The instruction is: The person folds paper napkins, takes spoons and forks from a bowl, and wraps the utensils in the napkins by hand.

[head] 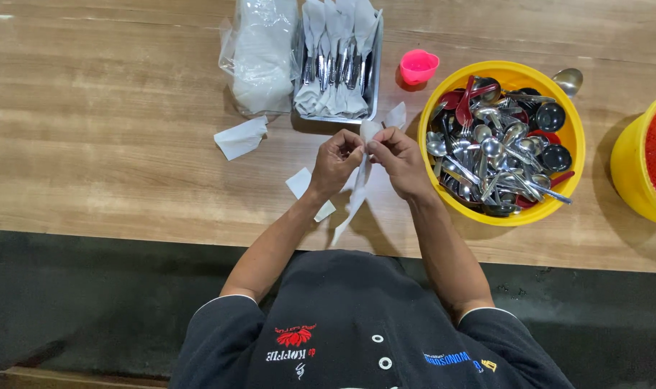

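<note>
My left hand [335, 160] and my right hand [398, 156] meet over the wooden table [112, 144], both gripping a white paper napkin [357, 191] wound around a piece of cutlery. The wrapped rounded end [370, 130] sticks up between my fingertips, and the napkin's tail hangs down toward me. The cutlery inside is mostly hidden by the paper.
A yellow bowl [555, 209] full of loose metal spoons and forks stands right of my hands. A metal tray [375, 79] of wrapped cutlery and a plastic bag of napkins [259, 61] lie ahead. Loose napkins [241, 137], a small pink cup [418, 66] and another yellow tub [630, 169] lie around.
</note>
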